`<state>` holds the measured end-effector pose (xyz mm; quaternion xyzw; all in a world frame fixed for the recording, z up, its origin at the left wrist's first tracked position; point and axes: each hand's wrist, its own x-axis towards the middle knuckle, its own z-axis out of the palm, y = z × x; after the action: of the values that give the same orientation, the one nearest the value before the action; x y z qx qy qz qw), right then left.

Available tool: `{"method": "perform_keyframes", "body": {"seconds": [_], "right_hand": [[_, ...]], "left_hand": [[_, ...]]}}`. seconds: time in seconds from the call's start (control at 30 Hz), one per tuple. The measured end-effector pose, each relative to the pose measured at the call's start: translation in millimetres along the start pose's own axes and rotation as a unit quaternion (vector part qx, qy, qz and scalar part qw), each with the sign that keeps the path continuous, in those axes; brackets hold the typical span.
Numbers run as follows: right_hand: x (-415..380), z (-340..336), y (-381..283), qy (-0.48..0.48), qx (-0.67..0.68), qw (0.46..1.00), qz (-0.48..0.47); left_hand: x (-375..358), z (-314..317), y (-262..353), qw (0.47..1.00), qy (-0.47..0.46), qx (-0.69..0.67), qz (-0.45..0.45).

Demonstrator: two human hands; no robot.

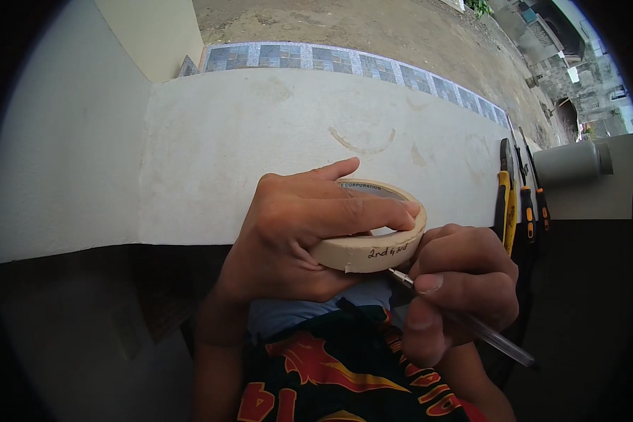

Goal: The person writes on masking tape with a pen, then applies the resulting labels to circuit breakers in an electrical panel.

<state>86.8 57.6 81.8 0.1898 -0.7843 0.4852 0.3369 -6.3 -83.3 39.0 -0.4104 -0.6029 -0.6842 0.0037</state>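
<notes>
My left hand (295, 225) grips a roll of masking tape (362, 254), its fingers reaching over the top and into the ring. Black handwriting reading "2nd & 3rd" shows on the tape's outer face, and printed letters are on the inner core. My right hand (464, 281) is closed on a clear pen (496, 341). The pen's metal tip is at the lower edge of the roll, just below the writing. Part of the right hand's fingers is behind the roll.
Yellow-and-black pliers (506, 200) and two orange-and-black screwdrivers (527, 211) lie at the right of the pale ledge (246, 155). Beyond them is a grey cylinder (570, 167). A wall (70, 141) rises on the left, and blue tiles (330, 60) line the far edge.
</notes>
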Motion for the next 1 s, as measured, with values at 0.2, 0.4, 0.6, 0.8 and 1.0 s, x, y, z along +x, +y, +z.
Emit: {"method": "perform_keyframes", "body": {"seconds": [0.2,0.4,0.6,0.8,1.0], "right_hand": [[-2.9,-3.8,5.5,-0.026,-0.005,1.0,-0.017],[-0.8,-1.3,1.5,0.027,0.006,1.0,0.009],[4.8,1.2,-3.6,-0.012,-0.005,1.0,-0.028],[12.6,4.3,-3.3,-0.045,-0.024,0.998,-0.038],[12.3,-1.6,-0.7,-0.106,-0.085,0.988,-0.067]], "left_hand": [[0.9,0.2,1.5,1.0,0.002,0.005,-0.004],[1.2,1.0,1.6,1.0,0.002,0.009,-0.012],[0.1,0.0,1.2,1.0,0.002,0.003,-0.011],[-0.1,-1.3,-0.7,1.0,-0.003,0.003,-0.005],[-1.2,-3.0,-4.0,1.0,-0.013,-0.002,0.005]]}}
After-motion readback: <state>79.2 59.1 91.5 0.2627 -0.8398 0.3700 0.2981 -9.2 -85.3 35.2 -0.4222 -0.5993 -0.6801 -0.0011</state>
